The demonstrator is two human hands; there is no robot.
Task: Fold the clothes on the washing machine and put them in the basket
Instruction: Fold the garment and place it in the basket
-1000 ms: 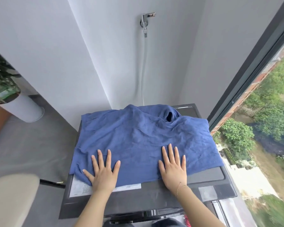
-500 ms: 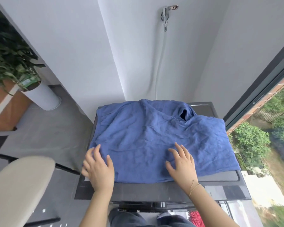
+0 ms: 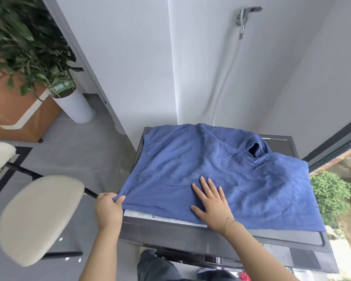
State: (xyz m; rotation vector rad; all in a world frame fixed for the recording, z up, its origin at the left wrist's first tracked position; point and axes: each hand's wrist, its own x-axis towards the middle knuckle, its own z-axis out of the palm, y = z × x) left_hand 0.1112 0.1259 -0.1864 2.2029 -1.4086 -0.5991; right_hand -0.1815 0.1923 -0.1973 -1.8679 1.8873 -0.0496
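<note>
A blue shirt (image 3: 221, 171) lies spread over the dark top of the washing machine (image 3: 170, 234), its collar opening toward the back right. My left hand (image 3: 108, 207) grips the shirt's near left corner at the machine's left edge, the cloth bunched between thumb and fingers. My right hand (image 3: 211, 203) lies flat on the shirt near the front middle, fingers straight and spread. No basket is in view.
A beige chair seat (image 3: 37, 216) stands on the floor left of the machine. A potted plant in a white pot (image 3: 75, 106) is at the back left. A tap with a hose (image 3: 243, 19) hangs on the wall; a window (image 3: 340, 159) runs along the right.
My left hand moved off the flat cloth to the left edge and took hold of the shirt's corner. My right hand stayed pressed on the shirt. The view swung left.
</note>
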